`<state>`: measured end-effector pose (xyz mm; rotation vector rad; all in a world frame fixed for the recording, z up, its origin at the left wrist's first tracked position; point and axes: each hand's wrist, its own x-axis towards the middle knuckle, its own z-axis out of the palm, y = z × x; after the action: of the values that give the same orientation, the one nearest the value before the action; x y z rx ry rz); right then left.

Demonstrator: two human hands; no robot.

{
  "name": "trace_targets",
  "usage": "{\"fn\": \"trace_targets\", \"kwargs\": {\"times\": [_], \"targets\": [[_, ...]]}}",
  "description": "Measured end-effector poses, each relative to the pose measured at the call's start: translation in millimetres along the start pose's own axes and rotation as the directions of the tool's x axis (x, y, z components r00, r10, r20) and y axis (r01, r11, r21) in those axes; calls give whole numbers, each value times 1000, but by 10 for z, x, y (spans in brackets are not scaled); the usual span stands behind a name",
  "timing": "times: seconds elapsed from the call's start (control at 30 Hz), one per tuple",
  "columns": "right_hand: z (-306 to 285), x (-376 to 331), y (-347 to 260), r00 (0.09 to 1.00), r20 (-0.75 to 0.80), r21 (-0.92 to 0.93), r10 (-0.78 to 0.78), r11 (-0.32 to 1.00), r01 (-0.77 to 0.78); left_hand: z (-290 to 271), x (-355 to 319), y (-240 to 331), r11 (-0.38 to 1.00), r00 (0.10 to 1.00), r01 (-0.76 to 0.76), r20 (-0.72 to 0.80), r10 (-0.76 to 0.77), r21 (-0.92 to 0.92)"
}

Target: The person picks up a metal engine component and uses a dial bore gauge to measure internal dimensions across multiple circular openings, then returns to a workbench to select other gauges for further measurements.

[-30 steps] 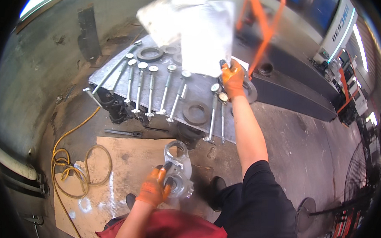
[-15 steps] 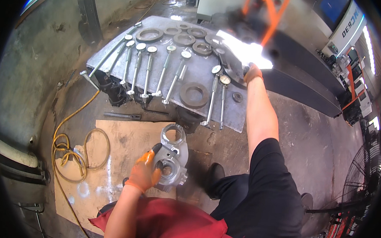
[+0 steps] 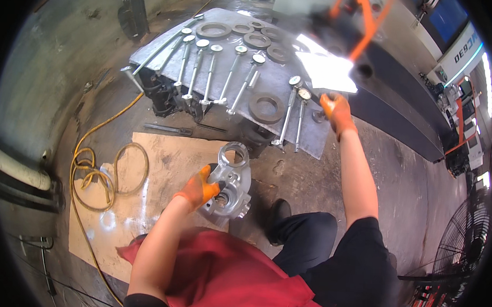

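While the orange-gloved left hand (image 3: 200, 189) holds one silvery metal casting (image 3: 235, 180), that part sits just right of its palm — two round openings along its long axis, the ring end pointing away from the body and leaning slightly right. Ahead and right of it, the gloved right hand (image 3: 338, 111) curls its fingers at the lower edge of white sheeting (image 3: 332, 75); whether it grips that, I cannot tell. Left of the right hand, one grey table (image 3: 279, 77) bears nine dial gauges (image 3: 241, 49) and at least seven dark rings (image 3: 253, 108). One yellow hose (image 3: 146, 168) loops left of the left hand.
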<state>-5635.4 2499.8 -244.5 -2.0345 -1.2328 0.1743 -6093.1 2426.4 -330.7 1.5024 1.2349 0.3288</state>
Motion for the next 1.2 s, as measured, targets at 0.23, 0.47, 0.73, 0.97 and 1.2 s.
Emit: {"fn": "trace_targets", "kwargs": {"times": [0.23, 0.47, 0.73, 0.97, 1.2], "targets": [[280, -1880, -299, 919, 297, 33, -258, 965, 260, 220, -138, -461, 981, 989, -102, -120, 83, -165], [803, -3252, -605, 742, 661, -42, -116, 981, 192, 567, -586, -470, 956, 934, -127, -356, 27, -263], [1360, -3158, -1383, 738, 574, 89, -355, 923, 375, 317, -756, -901, 558, 865, -166, -392, -313, -813], [2052, -2850, -1985, 637, 591, 151, -494, 844, 515, -180, -906, -745, 162, 843, -206, -259, -472, -965], [2071, -2643, -1900, 530, 638, 156, -558, 768, 621, -127, -430, -1488, 628, 803, -91, -430, -412, -773]]}}
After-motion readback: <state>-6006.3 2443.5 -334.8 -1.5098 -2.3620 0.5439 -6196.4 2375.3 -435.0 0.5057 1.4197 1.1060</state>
